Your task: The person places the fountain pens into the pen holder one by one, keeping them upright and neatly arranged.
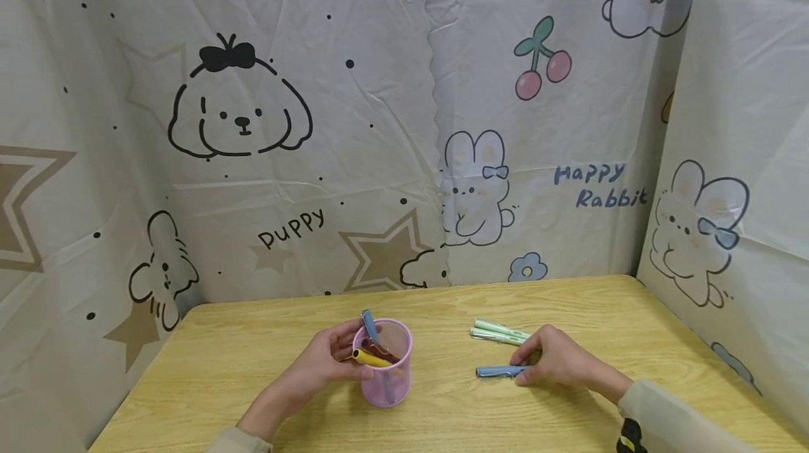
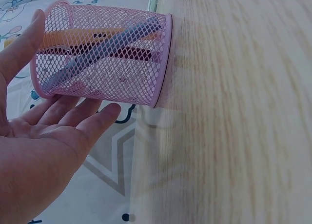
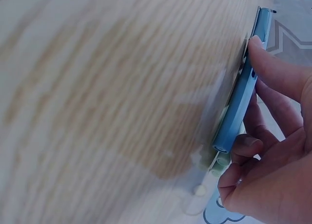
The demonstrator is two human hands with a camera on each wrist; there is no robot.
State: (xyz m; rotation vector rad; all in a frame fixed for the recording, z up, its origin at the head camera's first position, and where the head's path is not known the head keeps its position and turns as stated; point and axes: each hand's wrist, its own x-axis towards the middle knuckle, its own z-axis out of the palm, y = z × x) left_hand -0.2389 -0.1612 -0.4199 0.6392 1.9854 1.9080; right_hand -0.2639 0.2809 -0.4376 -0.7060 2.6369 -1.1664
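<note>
A pink mesh pen holder [image 1: 406,377] stands upright on the table, with a yellow pen [image 1: 373,359], a blue pen [image 1: 369,325] and a dark red pen [image 1: 387,350] leaning inside. My left hand [image 1: 316,367] holds the holder from its left side, thumb in front and fingers behind; the left wrist view shows the mesh wall [image 2: 112,90] between them. Farther right, my right hand [image 1: 559,363] pinches a blue pen [image 3: 236,109] between thumb and fingers. That pen lies nearly level, low at the tabletop, its capped end pointing left in the head view.
Light green pens [image 1: 499,331] lie side by side just behind the right hand. The wooden table [image 1: 265,340] ends at a printed cloth [image 1: 379,179] that hangs behind it and along both sides.
</note>
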